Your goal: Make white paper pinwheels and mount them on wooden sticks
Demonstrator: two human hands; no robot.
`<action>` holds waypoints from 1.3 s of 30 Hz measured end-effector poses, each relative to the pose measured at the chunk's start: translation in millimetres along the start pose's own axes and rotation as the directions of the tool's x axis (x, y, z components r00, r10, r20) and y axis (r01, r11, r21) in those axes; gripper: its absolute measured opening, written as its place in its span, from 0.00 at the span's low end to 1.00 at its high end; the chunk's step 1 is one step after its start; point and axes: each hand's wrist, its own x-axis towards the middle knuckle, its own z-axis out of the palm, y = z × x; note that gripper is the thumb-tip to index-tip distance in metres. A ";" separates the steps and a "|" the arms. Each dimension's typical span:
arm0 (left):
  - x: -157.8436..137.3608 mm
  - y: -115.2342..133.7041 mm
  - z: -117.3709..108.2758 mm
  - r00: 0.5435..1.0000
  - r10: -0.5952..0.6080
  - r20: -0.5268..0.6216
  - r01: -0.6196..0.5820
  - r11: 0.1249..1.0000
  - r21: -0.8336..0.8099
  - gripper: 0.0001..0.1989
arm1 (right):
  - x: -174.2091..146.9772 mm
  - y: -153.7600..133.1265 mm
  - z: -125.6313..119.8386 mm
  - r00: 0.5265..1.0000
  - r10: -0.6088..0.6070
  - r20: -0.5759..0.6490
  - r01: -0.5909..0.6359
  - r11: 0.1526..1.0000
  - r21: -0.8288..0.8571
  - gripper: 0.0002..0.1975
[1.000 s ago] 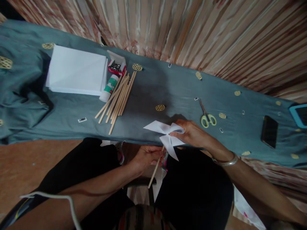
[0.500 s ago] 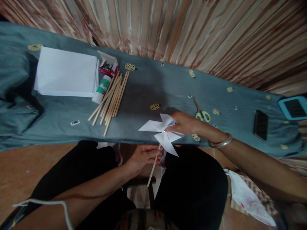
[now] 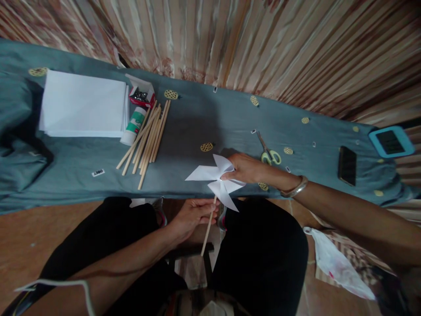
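A white paper pinwheel is held over the table's front edge, its blades spread around a small pin at the centre. Its wooden stick slants down toward my lap. My left hand grips that stick just under the blades, thumb and fingers closed around it. From the right, my right hand pinches the pinwheel at its middle, the thumb lying at the pin. The other right-hand fingers are hidden behind the paper.
On the blue-green cloth lie a paper stack, a red box of metal pins, a glue stick and several wooden sticks. Scissors, a phone and a blue-framed device lie to the right.
The whole view has shifted slightly, so the table things appear a little further left. Both hands keep the same hold on the pinwheel.
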 end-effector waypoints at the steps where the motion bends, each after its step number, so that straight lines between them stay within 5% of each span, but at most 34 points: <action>1: 0.2 0.1 0.1 1.000 0.000 -0.003 0.000 1.000 0.001 0.26 | -0.3 -1.4 0.2 1.000 0.010 -0.008 -0.010 1.000 -0.006 0.09; 31: 0.8 -3.8 -1.5 0.999 0.045 0.008 -0.045 0.999 -0.017 0.19 | 0.9 -7.8 -7.6 0.999 0.045 0.027 -0.044 0.999 -0.032 0.11; 39: -0.5 -3.1 -1.1 0.999 0.048 0.014 -0.048 0.999 -0.009 0.16 | 5.0 -13.6 -11.9 0.995 0.089 0.042 -0.082 0.985 -0.154 0.14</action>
